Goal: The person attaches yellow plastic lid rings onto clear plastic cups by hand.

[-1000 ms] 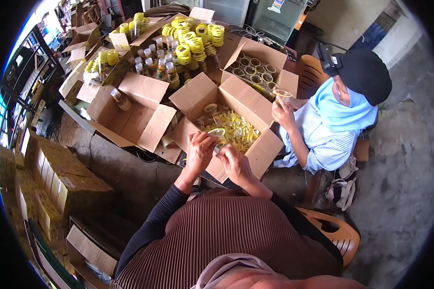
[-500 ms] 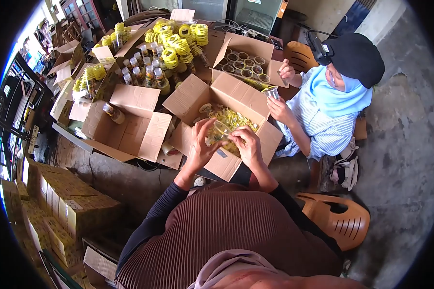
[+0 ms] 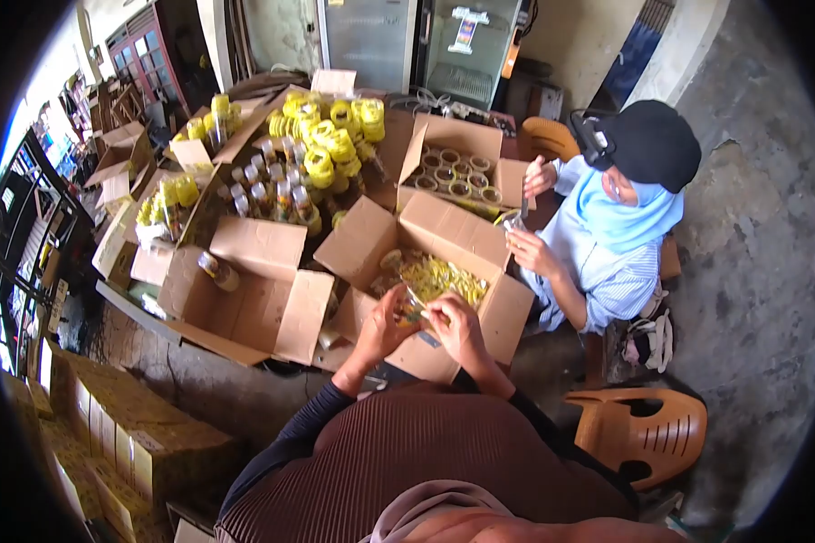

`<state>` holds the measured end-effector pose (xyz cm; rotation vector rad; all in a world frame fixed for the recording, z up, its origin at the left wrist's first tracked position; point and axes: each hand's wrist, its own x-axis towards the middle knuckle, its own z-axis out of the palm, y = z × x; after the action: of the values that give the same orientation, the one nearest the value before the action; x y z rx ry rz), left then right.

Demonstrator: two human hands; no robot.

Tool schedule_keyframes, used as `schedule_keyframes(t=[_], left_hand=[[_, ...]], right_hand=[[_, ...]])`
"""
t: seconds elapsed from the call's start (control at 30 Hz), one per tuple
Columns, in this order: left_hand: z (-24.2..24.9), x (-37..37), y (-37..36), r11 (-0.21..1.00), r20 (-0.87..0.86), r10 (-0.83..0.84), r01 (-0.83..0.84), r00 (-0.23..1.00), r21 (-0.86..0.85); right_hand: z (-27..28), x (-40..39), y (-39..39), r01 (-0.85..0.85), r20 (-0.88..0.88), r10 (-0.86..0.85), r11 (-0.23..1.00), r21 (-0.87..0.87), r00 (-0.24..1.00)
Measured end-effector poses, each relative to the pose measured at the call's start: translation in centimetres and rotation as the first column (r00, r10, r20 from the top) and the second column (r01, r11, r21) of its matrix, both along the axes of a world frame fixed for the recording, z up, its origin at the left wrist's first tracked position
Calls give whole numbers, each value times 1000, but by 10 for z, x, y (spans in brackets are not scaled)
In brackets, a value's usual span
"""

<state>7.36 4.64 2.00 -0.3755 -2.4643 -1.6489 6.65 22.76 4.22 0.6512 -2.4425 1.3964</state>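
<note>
Over the near side of an open cardboard box, both my hands are closed around one small clear plastic cup with a yellowish rim. My left hand grips its side with bent fingers. At the rim, the fingers of my right hand are pinched together. The cup is tilted and partly covered by my fingers. Beneath, the box holds a heap of yellow-and-clear strips or wrappers and another clear cup near its left wall.
A co-worker at the right holds a clear cup and a thin tool. Left stands an open box with one jar. Behind are several bottles, yellow ring stacks and a box of filled cups. An orange chair is at right.
My view has tilted up, so the scene sits lower. The cup between my hands has tipped, and my fingers cover more of it. The co-worker's tool hand has moved nearer the co-worker's cup.
</note>
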Motion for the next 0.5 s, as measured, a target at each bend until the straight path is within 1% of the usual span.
schedule_keyframes(t=[0.1,0.17,0.23,0.27,0.3,0.33,0.37,0.4,0.43,0.5], left_hand=[[-7,-12,-6,999,-51,-45,44,998,-24],[-8,-20,-11,995,-52,-91,89,994,-39],[-14,-28,-17,983,109,-170,162,979,81],[-24,-33,-20,955,113,-242,216,964,204],[-27,-37,-22,951,108,-254,227,961,209],[-30,-40,-24,909,270,-360,270,893,318],[-34,-43,-26,857,408,-465,284,786,430],[-28,-48,-31,874,527,-485,368,698,316],[-29,-48,-30,872,522,-489,369,699,322],[-35,-46,-24,773,378,-623,465,685,432]], right_hand=[[5,0,-6,37,-33,-37,999,4,999],[8,2,-7,74,-40,-73,996,40,997],[2,3,-8,108,-27,-107,994,28,994],[-1,4,-8,128,-6,-128,992,15,992],[-2,5,-8,140,-10,-140,990,20,990],[-4,8,-9,160,31,-160,987,-24,987],[-6,11,-9,179,72,-174,982,-67,982],[-8,13,-9,181,71,-177,982,-59,982],[-12,13,-10,182,93,-175,980,-77,980],[-18,13,-10,186,136,-170,976,-112,976]])
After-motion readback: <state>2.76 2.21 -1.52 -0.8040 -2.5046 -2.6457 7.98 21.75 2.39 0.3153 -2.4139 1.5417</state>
